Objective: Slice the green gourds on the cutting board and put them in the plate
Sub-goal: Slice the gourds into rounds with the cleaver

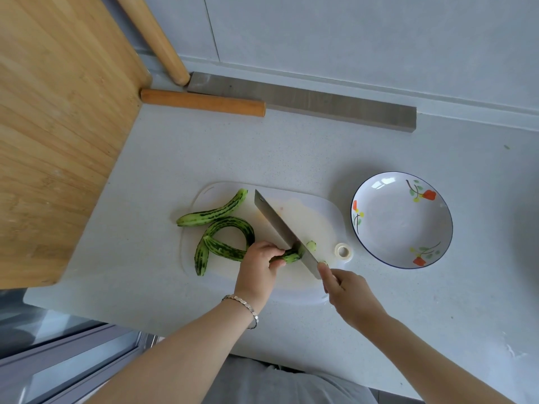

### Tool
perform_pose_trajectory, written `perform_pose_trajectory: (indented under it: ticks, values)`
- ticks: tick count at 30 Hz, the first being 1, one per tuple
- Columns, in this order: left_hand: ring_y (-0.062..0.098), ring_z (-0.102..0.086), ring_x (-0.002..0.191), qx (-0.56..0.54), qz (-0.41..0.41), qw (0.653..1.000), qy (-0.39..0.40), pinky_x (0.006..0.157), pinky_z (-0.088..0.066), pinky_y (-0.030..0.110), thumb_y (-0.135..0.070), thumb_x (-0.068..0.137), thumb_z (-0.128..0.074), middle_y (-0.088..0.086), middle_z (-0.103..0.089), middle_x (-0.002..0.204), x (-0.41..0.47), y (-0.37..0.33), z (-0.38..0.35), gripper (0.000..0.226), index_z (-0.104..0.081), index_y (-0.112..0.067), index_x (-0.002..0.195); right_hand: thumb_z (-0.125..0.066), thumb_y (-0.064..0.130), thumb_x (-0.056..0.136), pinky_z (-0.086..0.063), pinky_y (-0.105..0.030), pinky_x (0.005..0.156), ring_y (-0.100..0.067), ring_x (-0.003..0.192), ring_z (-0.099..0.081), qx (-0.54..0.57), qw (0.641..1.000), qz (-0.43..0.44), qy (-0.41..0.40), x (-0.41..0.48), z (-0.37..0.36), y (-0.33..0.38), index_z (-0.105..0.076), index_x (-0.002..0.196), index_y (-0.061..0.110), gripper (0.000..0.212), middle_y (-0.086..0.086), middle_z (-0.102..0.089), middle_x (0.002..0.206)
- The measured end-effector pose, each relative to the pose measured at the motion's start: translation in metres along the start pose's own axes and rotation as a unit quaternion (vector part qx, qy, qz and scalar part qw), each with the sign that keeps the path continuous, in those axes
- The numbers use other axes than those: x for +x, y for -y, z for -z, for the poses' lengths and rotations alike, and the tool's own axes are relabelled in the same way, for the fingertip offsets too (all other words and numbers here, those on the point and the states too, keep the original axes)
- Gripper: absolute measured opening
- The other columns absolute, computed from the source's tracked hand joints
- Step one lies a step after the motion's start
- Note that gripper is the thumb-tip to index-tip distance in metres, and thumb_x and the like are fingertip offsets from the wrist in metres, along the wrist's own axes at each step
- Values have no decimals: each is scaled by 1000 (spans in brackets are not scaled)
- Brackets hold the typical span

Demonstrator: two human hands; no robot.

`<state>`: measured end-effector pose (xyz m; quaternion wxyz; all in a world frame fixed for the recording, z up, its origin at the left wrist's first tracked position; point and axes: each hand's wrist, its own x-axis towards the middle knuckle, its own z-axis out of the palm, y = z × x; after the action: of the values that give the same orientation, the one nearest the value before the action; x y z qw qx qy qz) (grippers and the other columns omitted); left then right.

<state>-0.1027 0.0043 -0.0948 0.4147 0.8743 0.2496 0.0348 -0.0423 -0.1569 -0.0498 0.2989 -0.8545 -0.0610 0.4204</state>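
One slice (pixel 311 246) is all we can count as cut: a small pale-green round on the cutting board (pixel 309 211) just beyond the blade. There may be a second scrap by our right forefinger, but it is too small to be sure of. The held gourd (pixel 290 258) lies near the board's front edge, and we judge the slicing barely begun, since most of its length is uncut. Its long axis runs roughly left to right, with the cut end pointing right toward the plate (pixel 402 223) and the striped tail reaching left past our palm. The knife (pixel 277 220) crosses it at the cut end, blade slanting from far-left to near-right.

Our left hand (pixel 258 265) grips the gourd just left of the blade, fingers curled and tucked together on top of it. Our right hand (pixel 350 293) is wrapped round the handle, which it hides, with the forefinger laid along the blade's back.

Two more gourds wait unsliced on the board's left side. A straighter gourd (pixel 213 212) lies aslant with its left tip overhanging the edge, and a curved gourd (pixel 233 225) arches beside it, touching the held one. The plate stands right of the board with nothing in it, so all the plating is left to do. A roll of tape (pixel 342 251) lies between board and plate.
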Motion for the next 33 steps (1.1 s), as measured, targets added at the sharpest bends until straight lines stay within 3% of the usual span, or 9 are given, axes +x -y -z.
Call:
perform_pose_trajectory:
  ticks: [7, 15, 23, 26, 33]
  values:
    - [20, -60, 83, -19, 43, 999, -8, 74, -38, 13, -2, 73, -75, 9, -68, 87, 2, 2, 1, 13, -73, 0, 85, -35, 56, 92, -29, -25, 48, -9, 40, -33, 90, 996, -12, 0, -1, 7, 1, -43, 59, 14, 54, 7, -39, 41]
    - [17, -56, 80, -23, 44, 999, -1, 70, -35, 0, 2, 73, -74, 9, -67, 83, 3, 1, 0, 9, -72, 2, 82, -34, 57, 90, -29, -27, 56, -18, 55, -32, 11, 1000, 17, 4, -7, 9, 9, -40, 67, 10, 53, -5, -37, 59]
    - [25, -60, 92, 36, -13, 999, 29, 79, -39, 14, 5, 77, -69, 14, -66, 95, 0, 1, 4, 14, -72, 4, 90, -34, 55, 92, -30, -29, 58, -17, 58, -34, -6, 1000, 12, -12, 2, -7, 5, -35, 64, 11, 52, -6, -37, 62]
    - [27, -61, 83, 67, -52, 996, 30, 73, -44, 24, 8, 73, -71, 12, -65, 88, -2, 6, 6, 18, -74, 0, 89, -34, 56, 91, -29, -29, 57, -19, 56, -32, 31, 999, -5, -9, 3, -6, 3, -39, 66, 11, 52, -6, -37, 60]
    - [22, -60, 87, 61, -24, 998, 19, 72, -37, 16, 2, 78, -70, 10, -68, 86, 0, 3, 9, 11, -74, 0, 87, -36, 56, 91, -30, -26, 50, -13, 44, -33, 76, 997, -1, 1, -6, 10, 5, -43, 61, 12, 53, 6, -39, 45]
